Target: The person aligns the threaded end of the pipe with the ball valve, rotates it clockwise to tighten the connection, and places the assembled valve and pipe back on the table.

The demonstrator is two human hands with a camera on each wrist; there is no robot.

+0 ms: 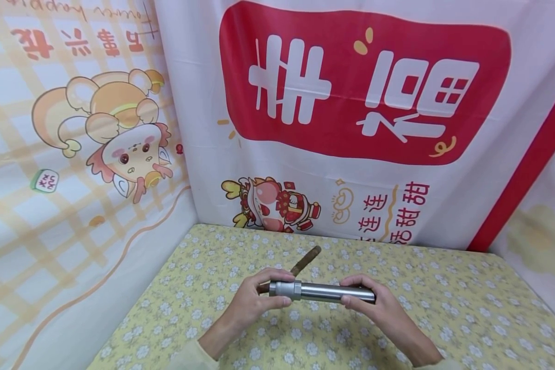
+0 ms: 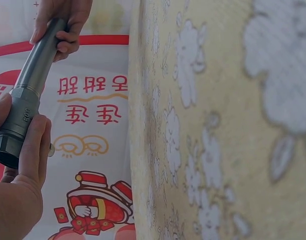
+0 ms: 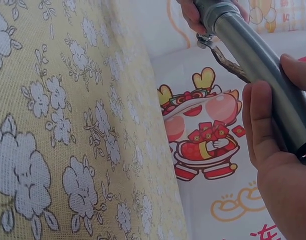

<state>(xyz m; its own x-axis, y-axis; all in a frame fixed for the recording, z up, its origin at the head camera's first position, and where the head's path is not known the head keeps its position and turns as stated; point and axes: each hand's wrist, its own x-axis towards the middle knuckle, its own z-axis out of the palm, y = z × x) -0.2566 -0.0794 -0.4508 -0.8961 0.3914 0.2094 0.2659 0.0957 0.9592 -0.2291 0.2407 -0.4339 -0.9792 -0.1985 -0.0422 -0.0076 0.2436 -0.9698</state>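
Both hands hold one metal assembly above the table: a smooth steel pipe (image 1: 321, 292) joined to a ball valve (image 1: 287, 290) with hex ends and a stamped number. A brown, worn lever handle (image 1: 307, 259) slants off the valve toward the back; its nut (image 3: 205, 41) shows in the right wrist view. My left hand (image 1: 254, 295) grips the valve at the left, thumb on the near side and fingers on the far side. Near the pipe's right end, my right hand (image 1: 376, 300) holds it between thumb and fingers. The open hex end (image 2: 6, 150) faces the left wrist camera.
A yellow floral cloth (image 1: 203, 267) covers the table beneath the hands. Printed curtains hang close around it: a checked one (image 1: 74, 216) at the left and a red-and-white one (image 1: 333, 139) behind the table's far edge.
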